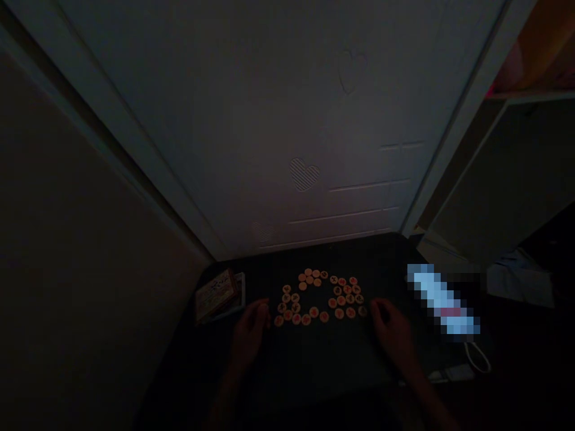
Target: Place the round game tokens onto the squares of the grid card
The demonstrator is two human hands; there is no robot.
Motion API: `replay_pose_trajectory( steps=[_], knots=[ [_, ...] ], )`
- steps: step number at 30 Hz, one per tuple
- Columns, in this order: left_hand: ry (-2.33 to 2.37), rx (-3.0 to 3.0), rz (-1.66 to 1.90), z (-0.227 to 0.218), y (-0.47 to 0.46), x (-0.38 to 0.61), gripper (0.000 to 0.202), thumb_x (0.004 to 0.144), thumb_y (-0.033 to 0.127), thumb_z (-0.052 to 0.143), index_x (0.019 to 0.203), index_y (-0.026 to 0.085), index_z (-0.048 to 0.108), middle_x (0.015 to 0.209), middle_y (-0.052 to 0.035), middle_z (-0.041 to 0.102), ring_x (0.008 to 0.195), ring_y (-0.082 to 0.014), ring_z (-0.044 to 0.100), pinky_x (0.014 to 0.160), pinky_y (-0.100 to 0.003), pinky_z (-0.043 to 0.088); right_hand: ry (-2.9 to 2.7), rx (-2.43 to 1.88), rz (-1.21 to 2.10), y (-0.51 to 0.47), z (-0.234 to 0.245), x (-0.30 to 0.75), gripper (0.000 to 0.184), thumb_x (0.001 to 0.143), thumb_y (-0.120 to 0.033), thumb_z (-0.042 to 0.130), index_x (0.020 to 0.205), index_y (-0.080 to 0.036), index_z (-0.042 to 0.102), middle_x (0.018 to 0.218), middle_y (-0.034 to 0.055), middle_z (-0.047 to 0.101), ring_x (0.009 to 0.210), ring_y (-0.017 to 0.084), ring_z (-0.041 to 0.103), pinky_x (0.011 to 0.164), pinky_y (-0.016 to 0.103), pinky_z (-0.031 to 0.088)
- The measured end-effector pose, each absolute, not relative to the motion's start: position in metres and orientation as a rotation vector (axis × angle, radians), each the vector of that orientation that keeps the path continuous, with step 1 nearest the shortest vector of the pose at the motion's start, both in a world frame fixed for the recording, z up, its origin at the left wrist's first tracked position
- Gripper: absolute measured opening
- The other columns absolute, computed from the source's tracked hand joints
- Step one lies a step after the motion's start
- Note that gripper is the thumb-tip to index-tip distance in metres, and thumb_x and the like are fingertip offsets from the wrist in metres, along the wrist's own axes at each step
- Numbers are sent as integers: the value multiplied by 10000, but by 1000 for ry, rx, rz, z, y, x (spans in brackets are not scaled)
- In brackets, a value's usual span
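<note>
L hand (252, 323) & R hand (390, 320): fingers curled; too dark to tell if together, apart or clamped on anything. Discs (315, 312) flat on dark table (314, 365), lower centre of frame, betw. hands; outermost ones just beside each hand, contact unclear. Prob. light, stiff, smooth, not v. fragile; best hold approx. by rim, thumb vs. finger. Box (218, 293) lower left of frame, near L hand.

A dim room, apparently in a home, judging by the heart-embossed panel (278, 129) and character-marked discs (315, 312).
</note>
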State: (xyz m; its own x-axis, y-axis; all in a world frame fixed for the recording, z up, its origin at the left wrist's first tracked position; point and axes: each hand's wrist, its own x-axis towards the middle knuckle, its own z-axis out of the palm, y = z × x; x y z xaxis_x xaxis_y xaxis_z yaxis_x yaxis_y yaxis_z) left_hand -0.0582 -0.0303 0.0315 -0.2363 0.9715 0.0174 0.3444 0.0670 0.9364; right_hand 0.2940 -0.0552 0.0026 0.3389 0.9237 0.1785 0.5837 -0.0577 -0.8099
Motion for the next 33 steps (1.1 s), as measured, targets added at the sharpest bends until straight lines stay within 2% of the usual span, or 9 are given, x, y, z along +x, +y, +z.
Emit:
replay_pose_trajectory(
  steps=[12,18,24,28,33],
  knots=[
    [1704,1356,1097,36,-32,-53,683,831,718,552,1236,182,675,751,-22,689,728,-192,653,679,-278,515,-1358,-1767,507,-56,3,294,368,934,-487,472,991,-214,712,951,67,749,839,239,694,747,330,517],
    [1685,1366,1078,37,-33,-53,637,859,683,548,1251,194,661,785,-22,693,743,-187,655,678,-272,515,-1353,-1751,497,-56,3,294,372,931,-490,479,984,-208,716,958,82,754,845,245,697,743,329,520],
    [1639,1311,1124,34,-33,-51,593,816,654,625,1174,183,668,855,-53,735,797,-210,701,713,-293,544,-1354,-1737,485,-56,3,294,359,924,-483,488,982,-213,717,954,70,754,835,229,700,735,316,525],
    [1584,1221,1162,34,-34,-48,536,795,631,663,1090,184,649,987,-93,767,890,-234,732,785,-318,563,-1351,-1764,488,-56,1,295,369,926,-491,483,1002,-216,717,961,64,755,832,228,705,730,318,525],
    [1601,1216,1107,36,-33,-49,533,805,651,636,1046,177,668,1008,-108,780,824,-240,743,803,-346,566,-1358,-1756,512,-56,-1,295,366,935,-495,477,995,-216,707,979,67,749,879,242,694,785,340,516]
  ],
)
